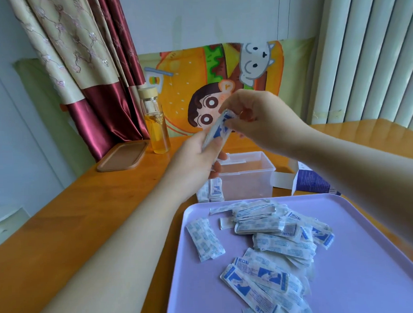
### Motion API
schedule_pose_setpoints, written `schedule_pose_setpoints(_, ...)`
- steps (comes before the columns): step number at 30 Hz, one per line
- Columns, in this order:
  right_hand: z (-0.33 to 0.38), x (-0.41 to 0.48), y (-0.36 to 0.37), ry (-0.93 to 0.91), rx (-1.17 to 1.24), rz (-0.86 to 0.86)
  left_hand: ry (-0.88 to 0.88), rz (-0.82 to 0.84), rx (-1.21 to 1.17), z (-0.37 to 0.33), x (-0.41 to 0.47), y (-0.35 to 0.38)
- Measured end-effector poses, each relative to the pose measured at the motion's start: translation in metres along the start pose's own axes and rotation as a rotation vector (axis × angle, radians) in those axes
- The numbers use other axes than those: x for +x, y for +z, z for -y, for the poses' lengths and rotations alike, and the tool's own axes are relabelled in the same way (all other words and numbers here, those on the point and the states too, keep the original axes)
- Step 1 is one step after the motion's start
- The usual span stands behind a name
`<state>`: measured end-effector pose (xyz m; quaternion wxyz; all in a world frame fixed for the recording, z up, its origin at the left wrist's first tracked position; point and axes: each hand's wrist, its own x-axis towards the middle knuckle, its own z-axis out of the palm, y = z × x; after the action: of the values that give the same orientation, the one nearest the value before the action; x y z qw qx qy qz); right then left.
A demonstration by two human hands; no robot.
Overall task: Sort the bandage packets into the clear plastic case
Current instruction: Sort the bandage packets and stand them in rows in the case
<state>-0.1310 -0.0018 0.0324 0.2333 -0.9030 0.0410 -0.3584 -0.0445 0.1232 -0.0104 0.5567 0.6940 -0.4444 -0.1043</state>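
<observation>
The bandage packets (pixel 273 238) are white with blue print. They lie on a lilac tray (pixel 361 256). The desk (pixel 69 228) is orange wood.

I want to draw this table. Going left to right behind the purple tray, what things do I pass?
From left: wooden lid → bottle → clear case → purple box.

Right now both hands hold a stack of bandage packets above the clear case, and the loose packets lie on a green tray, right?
One slip: the head view shows the tray is lilac, not green. The left hand and right hand do hold the stack of bandage packets above the clear case.
</observation>
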Motion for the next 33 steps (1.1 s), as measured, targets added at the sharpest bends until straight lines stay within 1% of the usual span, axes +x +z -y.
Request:
schedule_pose_setpoints(1, -0.003, 0.005, 0.002, 0.055, 0.078, -0.004, 0.029, 0.000, 0.036, 0.002, 0.006, 0.000)
schedule_pose_setpoints(2, -0.006, 0.009, 0.005, 0.137, 0.213, -0.009, 0.046, -0.005, 0.056, 0.004, 0.011, 0.000)
schedule_pose_setpoints(4, -0.013, 0.014, 0.013, 0.329, 0.557, 0.009, 0.049, -0.021, 0.052, 0.008, 0.022, 0.002)
schedule_pose_setpoints(5, -0.018, 0.016, 0.018, 0.408, 0.685, 0.036, 0.043, -0.029, 0.054, 0.011, 0.028, 0.002)
schedule_pose_setpoints(6, -0.022, 0.017, 0.023, 0.468, 0.749, 0.068, 0.035, -0.035, 0.065, 0.014, 0.032, 0.003)
schedule_pose_setpoints(8, -0.031, 0.018, 0.031, 0.539, 0.786, 0.096, 0.020, -0.031, 0.075, 0.019, 0.041, 0.004)
schedule_pose_setpoints(10, -0.040, 0.024, 0.037, 0.572, 0.789, 0.066, 0.003, -0.001, 0.071, 0.024, 0.050, 0.007)
schedule_pose_setpoints(12, -0.050, 0.031, 0.040, 0.604, 0.773, 0.050, -0.060, 0.061, 0.114, 0.027, 0.060, 0.008)
schedule_pose_setpoints(14, -0.065, 0.041, 0.042, 0.641, 0.662, 0.054, -0.159, 0.149, 0.218, 0.034, 0.072, 0.007)
schedule_pose_setpoints(17, -0.093, 0.055, 0.044, 0.744, 0.315, 0.117, -0.241, 0.252, 0.539, 0.048, 0.093, 0.001)
schedule_pose_setpoints(18, -0.102, 0.058, 0.047, 0.800, 0.227, 0.176, -0.250, 0.284, 0.641, 0.054, 0.102, 0.001)
schedule_pose_setpoints(20, -0.118, 0.059, 0.057, 0.904, 0.127, 0.343, -0.277, 0.393, 0.790, 0.063, 0.114, 0.004)
schedule_pose_setpoints(23, -0.133, 0.056, 0.080, 1.003, 0.074, 0.591, -0.329, 0.621, 0.971, 0.073, 0.128, 0.016)
schedule_pose_setpoints(25, -0.140, 0.054, 0.094, 1.027, 0.030, 0.685, -0.356, 0.750, 1.050, 0.078, 0.136, 0.022)
schedule_pose_setpoints(28, -0.150, 0.054, 0.110, 0.986, -0.082, 0.770, -0.381, 0.851, 1.107, 0.087, 0.143, 0.027)
schedule_pose_setpoints(31, -0.152, 0.052, 0.115, 0.779, -0.359, 0.818, -0.371, 0.892, 1.169, 0.091, 0.146, 0.031)
schedule_pose_setpoints(33, -0.150, 0.050, 0.118, 0.712, -0.431, 0.839, -0.356, 0.916, 1.198, 0.091, 0.146, 0.034)
